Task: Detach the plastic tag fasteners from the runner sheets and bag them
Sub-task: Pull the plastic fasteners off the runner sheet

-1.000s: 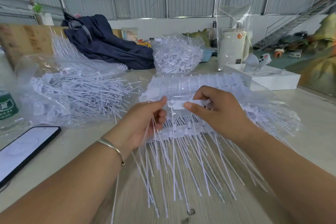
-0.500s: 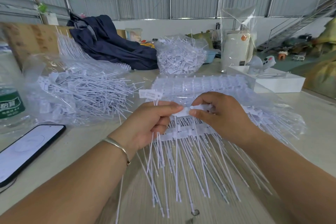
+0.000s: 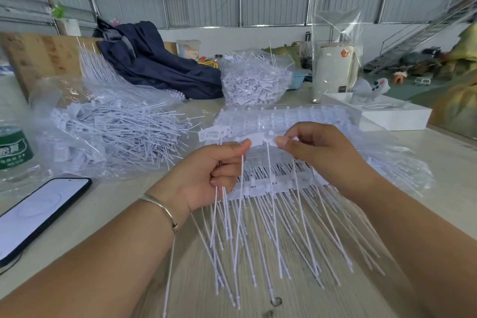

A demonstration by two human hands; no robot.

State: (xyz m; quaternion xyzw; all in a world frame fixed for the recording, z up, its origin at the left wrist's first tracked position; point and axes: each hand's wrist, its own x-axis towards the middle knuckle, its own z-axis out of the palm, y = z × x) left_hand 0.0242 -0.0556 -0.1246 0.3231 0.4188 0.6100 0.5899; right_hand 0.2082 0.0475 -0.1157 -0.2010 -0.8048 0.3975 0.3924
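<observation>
Tag fastener (image 3: 258, 139), white, pinched at its flat head between both hands, raised over the middle of the table (image 3: 444, 162). Left hand (image 3: 206, 175) closed, thumb tip pressed on the head's left end, a bundle of loose fasteners (image 3: 219, 227) gripped in the curled fingers, thin tails hanging toward the near edge. Right hand (image 3: 320, 152) pinching the head's right end between thumb and forefinger, other fingers curled. One tail drooping straight from the held head.

Runner sheets (image 3: 278, 183) lying directly beneath the hands, stacked partly inside clear plastic (image 3: 402, 170), long white tails fanned toward the near edge. Silver bangle (image 3: 162, 208) on the left wrist.

Toward the left edge: open clear bag (image 3: 113, 131) piled with detached fasteners, tails pointing many ways. Just nearer, at the left edge, black phone (image 3: 38, 212) lying flat, screen lit white. Green-labelled bottle (image 3: 13, 147) at the far left, cut off by the frame.

Toward the far edge: second clear bag (image 3: 255, 80) stuffed with white plastic pieces, dark blue garment (image 3: 154, 62) heaped beside it. Toward the right far corner: white cylinder (image 3: 335, 72) under an upright clear bag, white tray (image 3: 397, 116) in front of it carrying a small grey figure (image 3: 369, 90).
</observation>
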